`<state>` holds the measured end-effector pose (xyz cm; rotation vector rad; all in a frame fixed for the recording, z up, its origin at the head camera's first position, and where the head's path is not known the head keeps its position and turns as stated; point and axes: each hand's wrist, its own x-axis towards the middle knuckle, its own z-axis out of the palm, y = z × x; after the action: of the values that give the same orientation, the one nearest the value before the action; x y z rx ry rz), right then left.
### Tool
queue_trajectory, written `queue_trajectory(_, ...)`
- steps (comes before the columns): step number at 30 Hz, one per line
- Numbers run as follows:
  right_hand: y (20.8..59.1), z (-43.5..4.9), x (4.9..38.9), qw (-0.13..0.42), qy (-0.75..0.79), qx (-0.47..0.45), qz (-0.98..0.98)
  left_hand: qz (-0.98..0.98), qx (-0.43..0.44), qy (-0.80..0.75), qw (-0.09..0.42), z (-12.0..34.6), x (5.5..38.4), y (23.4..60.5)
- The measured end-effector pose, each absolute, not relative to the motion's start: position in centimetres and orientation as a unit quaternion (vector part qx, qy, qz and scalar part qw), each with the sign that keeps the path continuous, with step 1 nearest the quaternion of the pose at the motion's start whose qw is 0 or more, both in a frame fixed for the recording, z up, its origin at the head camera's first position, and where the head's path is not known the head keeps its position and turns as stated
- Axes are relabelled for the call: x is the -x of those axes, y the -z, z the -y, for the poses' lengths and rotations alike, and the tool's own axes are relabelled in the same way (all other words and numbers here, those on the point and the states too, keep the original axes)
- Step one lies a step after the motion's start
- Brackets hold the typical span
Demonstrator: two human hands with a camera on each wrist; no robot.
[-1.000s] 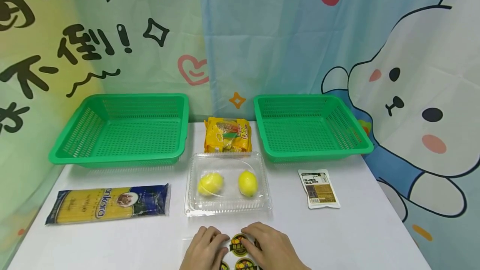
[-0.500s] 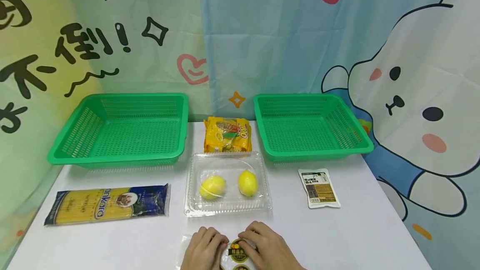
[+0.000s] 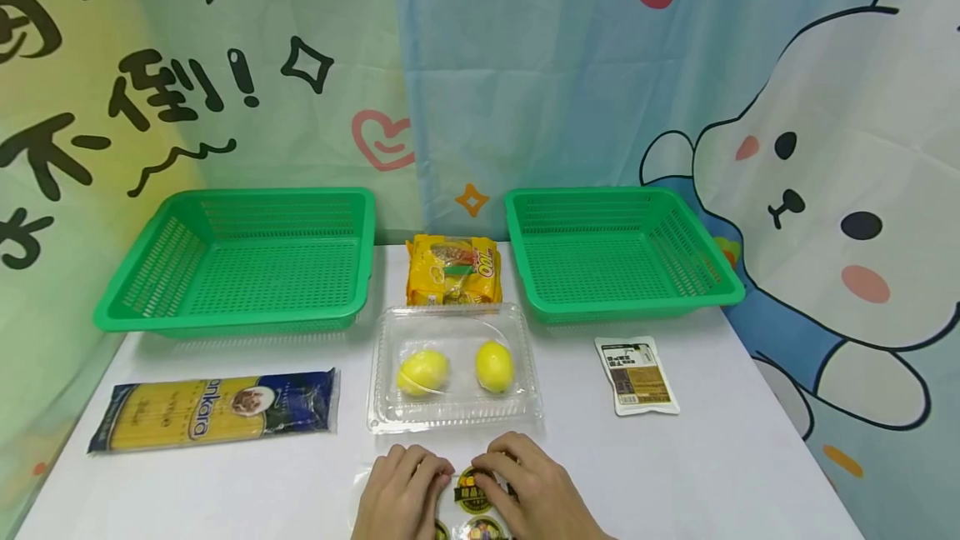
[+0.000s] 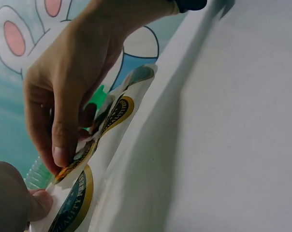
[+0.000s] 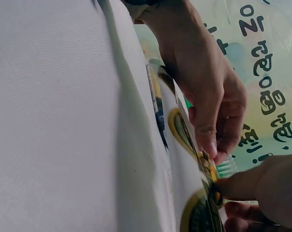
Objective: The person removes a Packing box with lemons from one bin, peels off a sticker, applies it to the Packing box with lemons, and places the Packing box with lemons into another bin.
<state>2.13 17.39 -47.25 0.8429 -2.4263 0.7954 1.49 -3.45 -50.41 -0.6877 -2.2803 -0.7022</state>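
Observation:
A white sheet of round black-and-gold stickers (image 3: 450, 515) lies between my two hands at the near edge of the table. My left hand (image 3: 401, 490) grips its left part, with thumb and fingertips meeting at the sheet in the right wrist view. With its thumb and curled fingers, my right hand (image 3: 536, 486) pinches the sheet beside the upper round sticker (image 3: 468, 497). Seen from the left wrist, the sheet bends upward between the hands, and the right hand's fingertips (image 4: 61, 157) sit right at a sticker's edge. The sheet's lower part is out of the head view.
Just beyond the hands stands a clear plastic box (image 3: 457, 419) with two lemons (image 3: 495, 367). Spaghetti (image 3: 217, 411) lies left, a white-and-brown pouch (image 3: 637, 376) right. Behind are two green baskets (image 3: 232, 325) (image 3: 637, 308) and a yellow food packet (image 3: 453, 269).
Both hands have shifted slightly left with the sticker sheet. The sheet's upper sticker dipped toward the person and has come back up. The left lemon rocked a little inside the box.

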Motion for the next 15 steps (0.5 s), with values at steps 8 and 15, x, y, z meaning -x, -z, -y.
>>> queue_trajectory(8, 47.43, -17.02, -1.99, 0.251, -0.287, -0.293, 0.877, 0.859, 0.270, 0.272, 0.339, 3.39, -0.90, 50.49)
queue_trajectory(15, 47.58, -16.96, -1.84, 0.245, -0.304, -0.282, 0.876, 0.854, 0.277, 0.271, 0.347, 3.53, -0.53, 50.63)
